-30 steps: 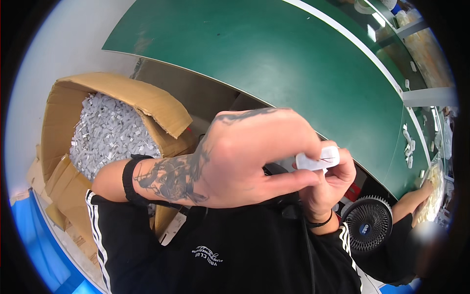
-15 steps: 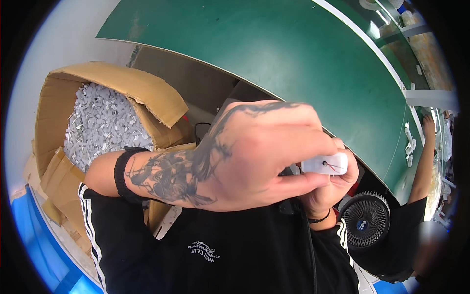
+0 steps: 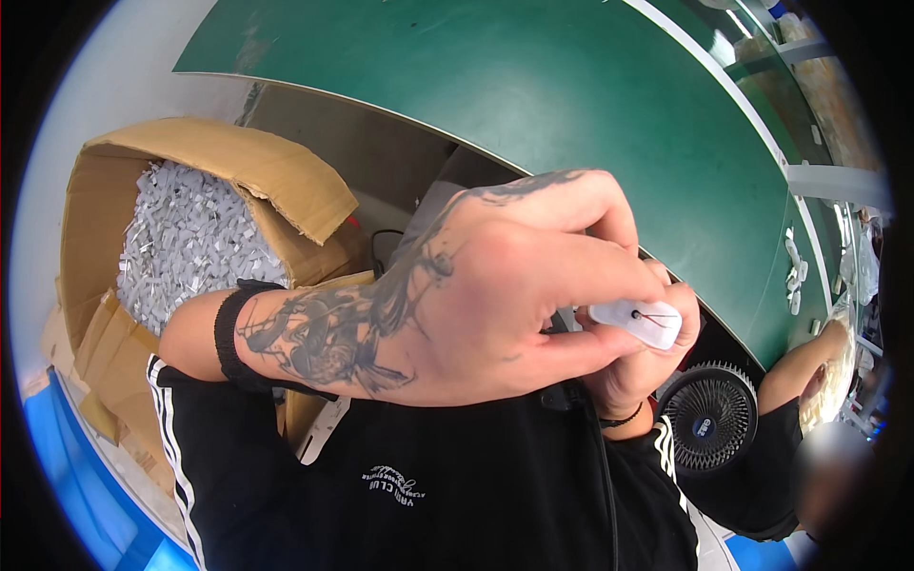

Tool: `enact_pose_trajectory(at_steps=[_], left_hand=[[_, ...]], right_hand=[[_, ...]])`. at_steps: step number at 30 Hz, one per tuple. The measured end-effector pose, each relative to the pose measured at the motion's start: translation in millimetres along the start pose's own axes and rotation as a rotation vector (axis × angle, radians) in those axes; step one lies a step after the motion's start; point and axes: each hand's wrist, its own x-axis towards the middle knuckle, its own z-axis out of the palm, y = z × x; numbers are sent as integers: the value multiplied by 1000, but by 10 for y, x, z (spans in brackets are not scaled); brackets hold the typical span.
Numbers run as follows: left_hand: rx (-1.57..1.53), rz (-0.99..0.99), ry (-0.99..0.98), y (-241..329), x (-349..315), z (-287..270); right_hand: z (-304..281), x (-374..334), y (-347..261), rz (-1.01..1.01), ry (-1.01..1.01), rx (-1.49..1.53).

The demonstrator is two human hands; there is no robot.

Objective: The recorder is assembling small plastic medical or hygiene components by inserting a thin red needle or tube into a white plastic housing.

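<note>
My left hand [image 3: 495, 295], tattooed and wearing a black wristband, reaches across my chest from the left. Its thumb and forefinger pinch a small white plastic piece [image 3: 655, 329]. The piece has rounded corners, a black dot and thin red and dark wires on its face. Behind it my right hand [image 3: 678, 309] is curled, its fingers against the same piece. The left hand covers most of the right palm and the piece's inner end. Both hands are held in front of my body, by the edge of a green-topped table [image 3: 447, 86].
A large open cardboard box [image 3: 238, 147] at the left holds a heap of small white pieces [image 3: 195, 238]. A round black fan [image 3: 709, 416] stands right of my hands. Further right, a co-worker's arm [image 3: 800, 366] reaches toward a clear bag. Several white pieces [image 3: 794, 271] lie on the table's right side.
The white piece has tilted, its outer end now lower, and my left fingers have shifted slightly on it. The co-worker's arm has drawn back from the table toward the bag.
</note>
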Motion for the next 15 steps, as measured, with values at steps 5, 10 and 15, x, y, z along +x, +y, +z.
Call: enact_pose_trajectory(at_steps=[5,10,15], left_hand=[[29,71,27,6,-52,14],[111,281,78,-78,-20,-14],[44,261,33,25,82,-135]], right_hand=[[11,-81,-52,71,31,8],[29,55,-40,28,-20,84],[69,181,-130,43,-53,115]])
